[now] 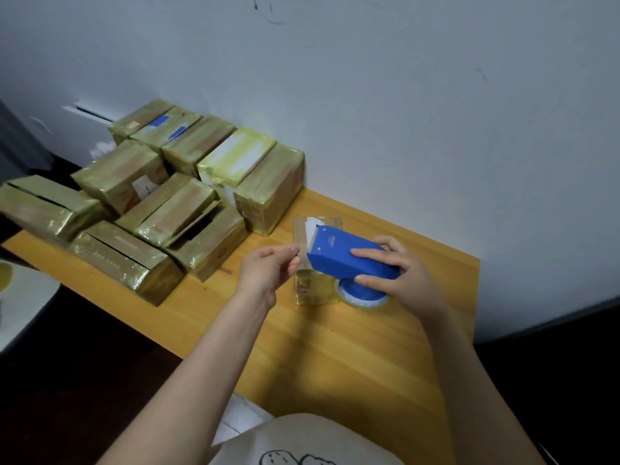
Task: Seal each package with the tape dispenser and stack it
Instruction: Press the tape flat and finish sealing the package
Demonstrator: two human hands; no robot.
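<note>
A small tape-wrapped package (310, 286) stands on the wooden table (335, 357), mostly hidden behind my hands. My right hand (399, 273) grips a blue tape dispenser (349, 260) held over the package, its roll end pointing down to the right. My left hand (268, 266) pinches the loose end of clear tape at the dispenser's mouth, just left of the package's top. A strip of white tape shows on the package's upper edge.
A pile of several tape-wrapped boxes (174, 196) fills the table's left and back, against the white wall (402, 95). One pale box (235, 156) sits among them. The table's right edge (476, 297) drops to a dark floor. White cloth lies at my lap.
</note>
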